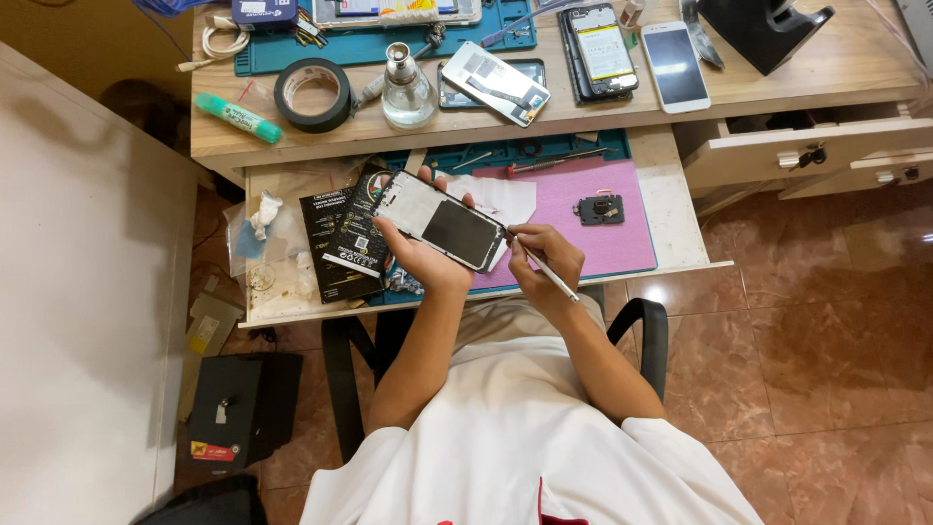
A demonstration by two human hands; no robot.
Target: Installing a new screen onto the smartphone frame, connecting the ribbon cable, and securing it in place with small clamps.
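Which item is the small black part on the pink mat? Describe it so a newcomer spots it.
Start at the pull-out shelf under the wooden desktop, then find the pink mat on its right half. The small black part lies alone near the mat's upper right, squarish with a metal piece, right of both hands.

My head camera looks straight down, from well above, onto the pale wooden desk (777,73) before me.
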